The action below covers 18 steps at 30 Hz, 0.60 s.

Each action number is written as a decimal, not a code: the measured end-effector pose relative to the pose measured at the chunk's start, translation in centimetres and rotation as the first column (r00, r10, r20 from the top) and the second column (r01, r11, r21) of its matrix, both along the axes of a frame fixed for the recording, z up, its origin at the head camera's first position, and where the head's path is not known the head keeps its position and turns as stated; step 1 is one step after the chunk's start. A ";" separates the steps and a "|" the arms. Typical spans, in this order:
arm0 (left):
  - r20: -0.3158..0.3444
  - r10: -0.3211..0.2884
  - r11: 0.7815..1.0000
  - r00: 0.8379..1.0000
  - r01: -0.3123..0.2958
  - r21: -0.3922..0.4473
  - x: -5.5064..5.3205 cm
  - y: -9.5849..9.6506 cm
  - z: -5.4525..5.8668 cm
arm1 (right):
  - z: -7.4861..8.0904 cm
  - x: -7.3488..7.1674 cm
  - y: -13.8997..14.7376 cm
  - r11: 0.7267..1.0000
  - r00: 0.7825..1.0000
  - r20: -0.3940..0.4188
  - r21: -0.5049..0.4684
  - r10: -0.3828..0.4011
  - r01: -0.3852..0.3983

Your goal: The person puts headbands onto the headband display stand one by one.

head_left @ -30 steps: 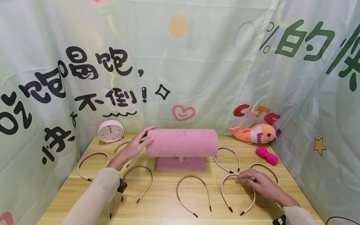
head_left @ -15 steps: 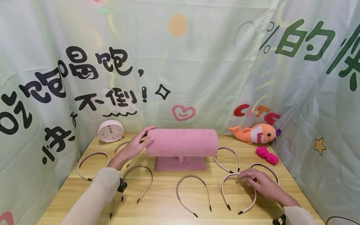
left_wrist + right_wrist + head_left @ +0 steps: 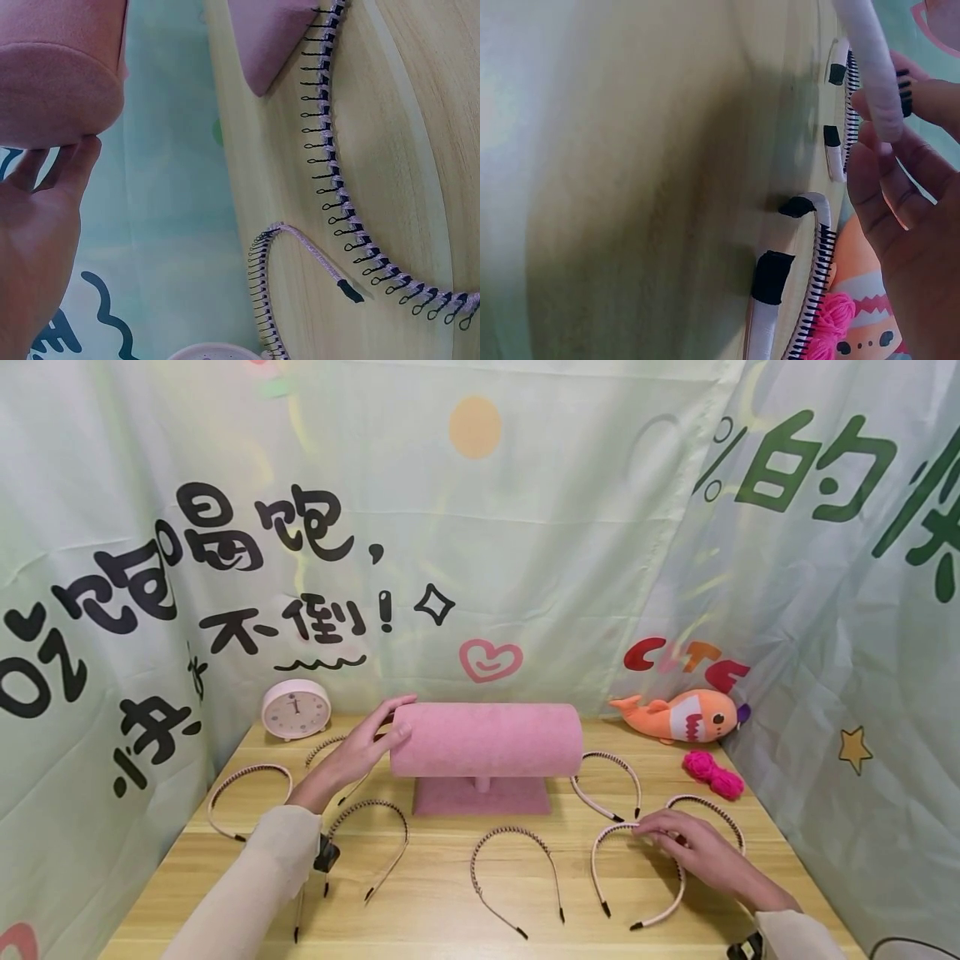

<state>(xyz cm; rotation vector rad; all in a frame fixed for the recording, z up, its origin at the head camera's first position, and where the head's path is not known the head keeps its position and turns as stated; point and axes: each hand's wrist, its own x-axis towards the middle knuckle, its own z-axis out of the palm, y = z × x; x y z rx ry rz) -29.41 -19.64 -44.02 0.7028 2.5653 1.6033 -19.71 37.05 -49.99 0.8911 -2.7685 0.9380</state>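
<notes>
My left hand [image 3: 358,756] grips the left end of a pink, velvety cylinder stand [image 3: 487,739], thumb in front and fingers reaching over the top and behind. In the left wrist view, fingertips of that hand [image 3: 41,232] touch the rim of the roll's round end. With its thumb and fingers, my right hand [image 3: 701,852] pinches the top of a pale pink headband [image 3: 595,864] with small dark comb teeth. Its two black-tipped ends point toward me. The right wrist view shows the held headband [image 3: 877,82] raised above the table.
More toothed headbands lie about: one front centre [image 3: 474,877], one right of the stand [image 3: 637,777], one far right [image 3: 738,831], several at left. A pink clock [image 3: 295,710], an orange plush whale [image 3: 652,714] and magenta yarn [image 3: 712,775] stand along the back.
The lower ends of the headband in my right hand have swung slightly left and away from me. My left hand stays on the stand, which has not moved.
</notes>
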 end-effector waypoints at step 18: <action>0.002 0.007 1.000 1.000 -0.007 0.002 0.0 0.0 0.0 | -0.1 0.2 0.6 1.000 1.000 0.000 -0.023 0.008 -0.008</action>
